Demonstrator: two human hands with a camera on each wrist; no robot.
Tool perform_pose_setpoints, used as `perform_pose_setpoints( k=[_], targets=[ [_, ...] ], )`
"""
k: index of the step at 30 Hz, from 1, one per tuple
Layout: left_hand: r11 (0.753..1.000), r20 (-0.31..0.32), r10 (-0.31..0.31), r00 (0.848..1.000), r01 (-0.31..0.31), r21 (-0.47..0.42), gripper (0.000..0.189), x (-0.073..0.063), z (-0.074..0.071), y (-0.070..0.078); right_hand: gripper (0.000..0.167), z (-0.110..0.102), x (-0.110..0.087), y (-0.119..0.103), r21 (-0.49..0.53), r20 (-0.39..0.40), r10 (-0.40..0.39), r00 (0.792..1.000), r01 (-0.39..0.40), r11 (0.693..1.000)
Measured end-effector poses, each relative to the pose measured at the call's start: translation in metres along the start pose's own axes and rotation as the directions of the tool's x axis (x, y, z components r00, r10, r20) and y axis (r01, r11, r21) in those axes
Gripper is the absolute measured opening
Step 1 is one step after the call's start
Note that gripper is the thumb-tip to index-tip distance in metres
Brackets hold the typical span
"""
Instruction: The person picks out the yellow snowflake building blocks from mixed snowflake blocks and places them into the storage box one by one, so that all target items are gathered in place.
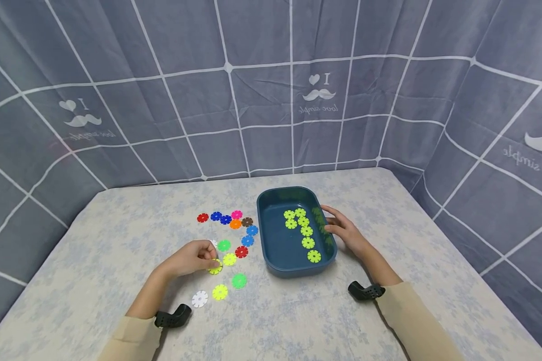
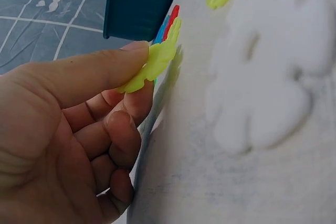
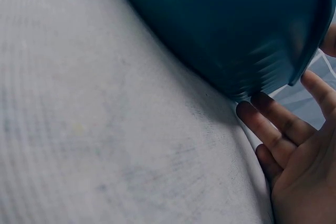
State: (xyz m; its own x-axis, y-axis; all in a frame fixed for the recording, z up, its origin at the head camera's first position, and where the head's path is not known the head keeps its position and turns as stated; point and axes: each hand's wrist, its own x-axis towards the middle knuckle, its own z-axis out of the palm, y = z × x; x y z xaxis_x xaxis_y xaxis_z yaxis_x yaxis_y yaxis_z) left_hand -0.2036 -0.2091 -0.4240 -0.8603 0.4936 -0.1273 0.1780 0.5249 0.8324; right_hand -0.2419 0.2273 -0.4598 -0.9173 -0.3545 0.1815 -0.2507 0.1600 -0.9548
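My left hand (image 1: 191, 258) pinches a yellow snowflake disc (image 2: 157, 61) between thumb and fingers, tilted up at the table surface. Around that hand lie loose discs: a yellow disc (image 1: 230, 259), a green disc (image 1: 224, 245), a white disc (image 1: 199, 299) and another green disc (image 1: 239, 281). On the right, my right hand (image 1: 350, 235) rests against the side of a dark teal plastic bin (image 1: 275, 255), its fingers fairly straight and spread. The right wrist view shows fingertips (image 3: 260, 98) at the bin's outer wall, the thumb near the rim. Inside the bin are several yellow-green discs (image 1: 307, 231).
Further back on the table lie red (image 1: 202, 218), dark blue (image 1: 226, 219), pink (image 1: 237, 214), orange (image 1: 236, 224) and brown (image 1: 247, 222) discs. Light blue discs (image 1: 252, 230) are beside the bin's left wall. A grey checked curtain (image 1: 262, 100) hangs behind the patterned tabletop (image 1: 117, 225).
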Motion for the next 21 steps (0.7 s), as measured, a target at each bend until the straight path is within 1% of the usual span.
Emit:
perform_pose_setpoints(
  k=[1, 5, 7, 8, 13, 21],
  targets=[
    [1.0, -0.001, -0.001, 1.0, 0.001, 0.006, 0.017, 0.0, -0.001, 0.0, 0.058, 0.001, -0.001, -0.005, 0.015, 0.003, 0.021, 1.0, -0.021, 1.0],
    [1.0, -0.001, 0.012, 1.0, -0.012, 0.018, 0.017, 0.001, -0.005, 0.003, 0.059, 0.002, -0.001, -0.007, 0.031, -0.004, 0.057, 0.998, -0.056, 0.998],
    [1.0, 0.0, 0.018, 1.0, -0.018, 0.021, 0.017, 0.002, -0.007, 0.007, 0.058, 0.001, -0.001, -0.007, 0.02, -0.006, 0.055, 0.998, -0.055, 0.998],
    [1.0, -0.002, 0.022, 1.0, -0.022, 0.022, 0.018, 0.003, -0.008, 0.009, 0.059, 0.0, 0.0, -0.003, 0.018, -0.01, 0.052, 0.999, -0.052, 0.999],
    [0.999, -0.014, 0.031, 0.999, -0.03, 0.04, 0.019, 0.01, -0.013, 0.02, 0.059, 0.0, 0.0, -0.003, 0.012, -0.017, 0.056, 0.998, -0.056, 0.998],
    [0.996, -0.007, 0.05, 0.999, -0.05, 0.072, 0.02, 0.021, -0.015, 0.033, 0.059, 0.0, -0.001, -0.002, 0.015, -0.009, 0.033, 0.999, -0.033, 0.999]
  ],
)
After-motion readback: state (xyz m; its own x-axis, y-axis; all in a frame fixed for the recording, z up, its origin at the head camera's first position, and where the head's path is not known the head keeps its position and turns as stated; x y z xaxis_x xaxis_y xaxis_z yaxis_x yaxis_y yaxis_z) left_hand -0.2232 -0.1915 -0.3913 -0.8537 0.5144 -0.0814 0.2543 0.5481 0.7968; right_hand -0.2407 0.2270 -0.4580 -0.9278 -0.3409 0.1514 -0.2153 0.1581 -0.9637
